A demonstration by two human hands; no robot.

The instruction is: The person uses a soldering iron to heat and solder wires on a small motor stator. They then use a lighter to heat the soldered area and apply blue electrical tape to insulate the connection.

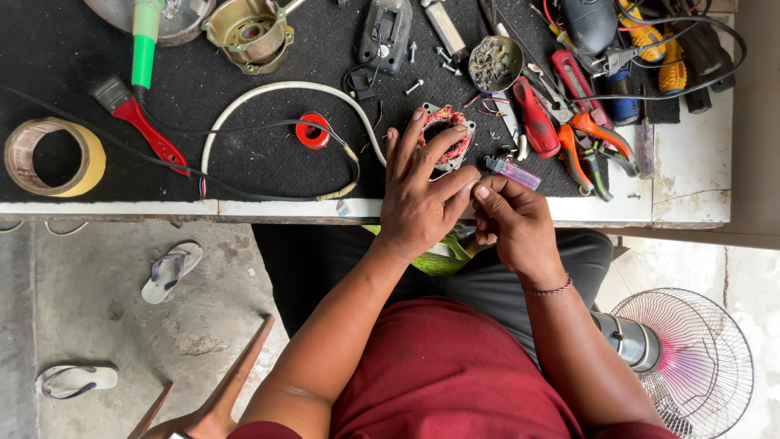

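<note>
Stator (448,136): small motor core with red-copper windings, lying on the black mat near the counter (691,187) front edge, just beyond your hands. Your left hand (418,195) rests over it, fingers (413,134) spread loosely and draped on the windings, not clamped. Your right hand (512,223) sits just beside, thumb and forefinger pinched shut close to the left fingertips; what they pinch is too small to tell, perhaps a fine lead.

Lighter (512,171): clear purple, just right of the stator, touching neither hand.

Pliers (589,142): orange-handled, with red-handled tools beside them, further right.

Tin (496,62): round, holding scraps, behind the stator.

Cord (284,130): white and black, looped to the left, with a red ring (313,131) inside the loop.

Tape (54,156): tan roll, far left.

Step in hand, by judgement: steadying the stator while you handle a winding lead. Next move calls for a firm hold on the core and fine pinch control.
</note>
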